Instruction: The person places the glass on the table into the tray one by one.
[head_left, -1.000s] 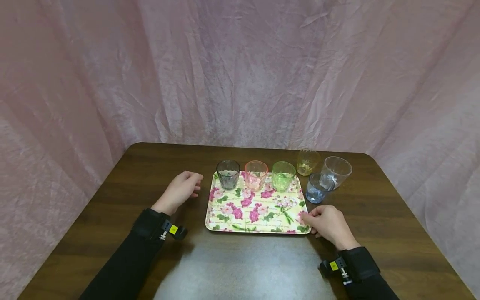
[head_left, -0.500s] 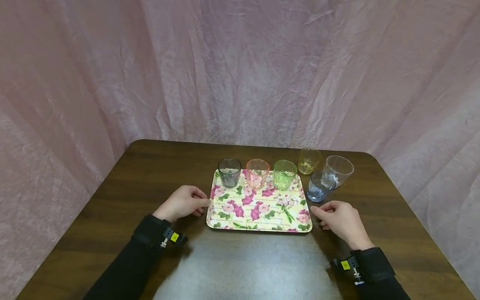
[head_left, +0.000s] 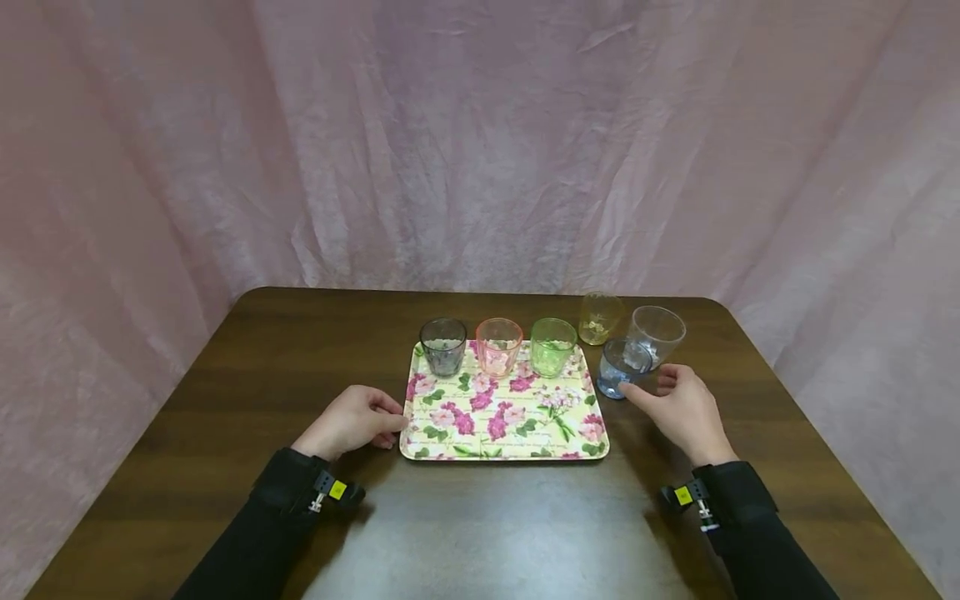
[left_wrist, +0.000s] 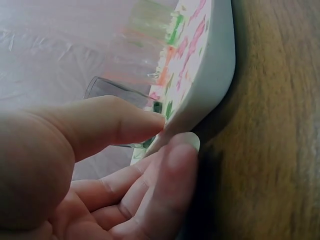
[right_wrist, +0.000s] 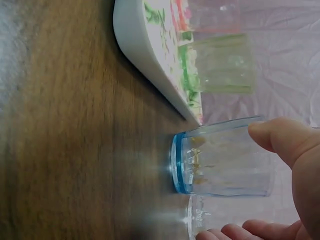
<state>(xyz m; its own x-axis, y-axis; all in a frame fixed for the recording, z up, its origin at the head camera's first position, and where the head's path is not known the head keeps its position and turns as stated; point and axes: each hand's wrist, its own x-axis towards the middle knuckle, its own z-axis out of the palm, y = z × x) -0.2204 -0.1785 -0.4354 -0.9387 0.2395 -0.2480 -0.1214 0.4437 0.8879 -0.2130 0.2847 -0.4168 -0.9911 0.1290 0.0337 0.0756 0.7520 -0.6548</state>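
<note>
Flowered tray (head_left: pixel 495 446) lies on the brown tabletop (head_left: pixel 487 533), in its middle part, and the two hands are on both sides of it. Left hand (head_left: pixel 356 417) pinches the left rim of the tray, with thumb at the upper edge and bent index finger at the outer wall. Right hand (head_left: pixel 684 412) is around the blue glass (head_left: pixel 617 382), which stands upright just beside the right edge of the tray; its thumb and other fingers are spread, and I cannot tell if the thumb touches the glass. Along the far edge of the tray stand, from left to right, a grey glass (head_left: pixel 443 350), an orange-pink glass (head_left: pixel 498 350) and a green glass (head_left: pixel 553 350). Just behind the blue one is a clear glass (head_left: pixel 660 325), then a yellow glass (head_left: pixel 598 321). Behind the tabletop hangs a pinkish curtain (head_left: pixel 465 167).
</note>
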